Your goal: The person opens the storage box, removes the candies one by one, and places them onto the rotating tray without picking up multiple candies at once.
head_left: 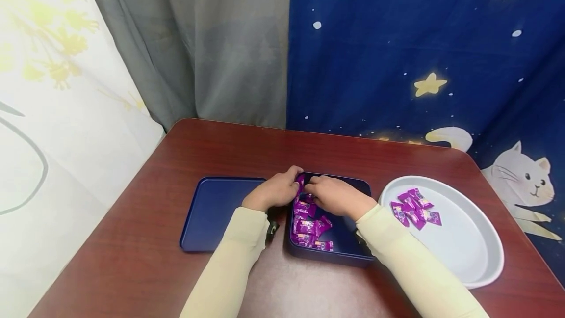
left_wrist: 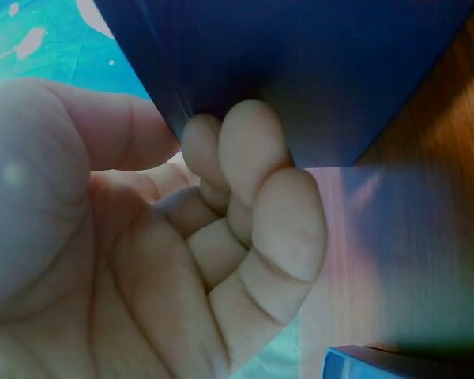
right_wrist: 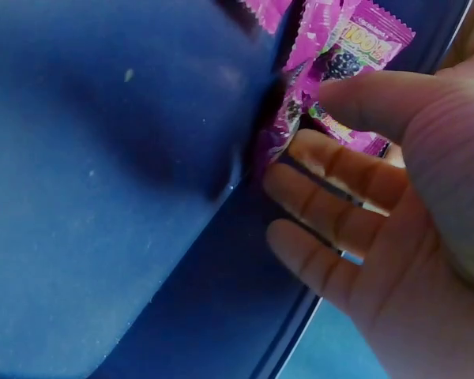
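Observation:
A dark blue box (head_left: 331,257) stands on the table, with several purple wrapped candies (head_left: 307,228) along its left side. My left hand (head_left: 274,191) grips the box by its far left corner. In the left wrist view, its curled fingers (left_wrist: 288,229) press on the outer wall and the thumb lies near the edge. Inside the box, my right hand (head_left: 337,195) pinches a candy (right_wrist: 288,118) between thumb and fingers, close to the far wall. The right wrist view shows another candy (right_wrist: 363,39), with a blackberry on its wrapper, beside the thumb.
Left of the box lies a flat dark blue lid (head_left: 209,217). To the right, a white oval tray (head_left: 463,249) holds several more purple candies (head_left: 415,207). Curtains (head_left: 247,63) hang behind the table (head_left: 145,254).

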Available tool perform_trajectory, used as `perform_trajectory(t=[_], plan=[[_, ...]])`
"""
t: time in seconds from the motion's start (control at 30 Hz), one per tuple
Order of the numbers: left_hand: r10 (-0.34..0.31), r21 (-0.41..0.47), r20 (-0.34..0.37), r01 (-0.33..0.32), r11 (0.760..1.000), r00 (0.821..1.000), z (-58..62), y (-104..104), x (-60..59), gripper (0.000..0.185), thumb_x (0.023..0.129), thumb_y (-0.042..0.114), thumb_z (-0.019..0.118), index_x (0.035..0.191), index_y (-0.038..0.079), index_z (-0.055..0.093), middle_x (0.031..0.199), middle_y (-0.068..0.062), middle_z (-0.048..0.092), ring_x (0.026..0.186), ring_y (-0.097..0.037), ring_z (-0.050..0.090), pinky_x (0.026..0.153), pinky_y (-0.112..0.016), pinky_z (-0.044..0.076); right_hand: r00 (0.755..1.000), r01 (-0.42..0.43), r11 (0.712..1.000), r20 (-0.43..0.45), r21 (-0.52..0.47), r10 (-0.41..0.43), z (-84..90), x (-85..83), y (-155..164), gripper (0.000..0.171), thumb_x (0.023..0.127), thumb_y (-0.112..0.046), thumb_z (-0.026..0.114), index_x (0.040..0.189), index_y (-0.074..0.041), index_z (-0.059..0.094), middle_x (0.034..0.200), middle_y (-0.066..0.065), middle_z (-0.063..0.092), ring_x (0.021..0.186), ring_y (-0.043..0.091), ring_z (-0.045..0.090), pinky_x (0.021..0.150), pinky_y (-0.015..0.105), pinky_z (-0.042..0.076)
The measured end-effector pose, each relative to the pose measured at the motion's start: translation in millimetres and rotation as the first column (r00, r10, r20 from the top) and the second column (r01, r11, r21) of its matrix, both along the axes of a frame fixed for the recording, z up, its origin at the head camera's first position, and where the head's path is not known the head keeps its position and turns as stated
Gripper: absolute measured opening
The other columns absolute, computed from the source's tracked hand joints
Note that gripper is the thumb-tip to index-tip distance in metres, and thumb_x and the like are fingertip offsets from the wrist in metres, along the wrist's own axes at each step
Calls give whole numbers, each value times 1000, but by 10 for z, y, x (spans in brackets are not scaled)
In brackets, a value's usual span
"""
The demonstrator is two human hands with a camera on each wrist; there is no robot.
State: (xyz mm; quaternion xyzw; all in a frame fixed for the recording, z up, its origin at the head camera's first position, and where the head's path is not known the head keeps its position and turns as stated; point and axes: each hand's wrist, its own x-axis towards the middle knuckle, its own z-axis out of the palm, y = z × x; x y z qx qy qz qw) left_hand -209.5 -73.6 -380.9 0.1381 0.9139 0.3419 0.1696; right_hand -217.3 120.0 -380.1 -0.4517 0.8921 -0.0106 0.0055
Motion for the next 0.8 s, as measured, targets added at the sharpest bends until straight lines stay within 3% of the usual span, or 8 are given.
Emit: perform_trajectory(t=[0.3, 0.57, 0.8], plan=[[11, 1, -2, -11, 1000, 1000, -9, 10, -1, 45, 105, 24, 43, 149, 14, 35, 138, -13, 54, 116, -24, 58, 104, -46, 43, 989, 122, 989, 75, 85, -129, 11, -1, 64, 18, 87, -14, 77, 104, -10, 74, 86, 6, 63, 79, 20, 60, 75, 37, 55], [34, 11, 12, -34, 999, 999, -12, 11, 14, 45, 105, 25, 43, 149, 17, 36, 134, -12, 57, 112, -23, 59, 101, -46, 45, 951, 247, 959, 155, 136, -267, 0, 4, 79, 9, 89, -18, 75, 89, -12, 68, 74, -1, 57, 66, 17, 52, 67, 36, 53], [32, 15, 13, -33, 999, 999, 0, 18, 13, 45, 105, 25, 43, 149, 16, 36, 135, -12, 56, 113, -24, 58, 102, -46, 44, 950, 249, 962, 167, 116, -265, 14, 15, 105, 10, 90, -21, 72, 93, -12, 69, 81, 1, 55, 73, 18, 50, 68, 38, 50]])
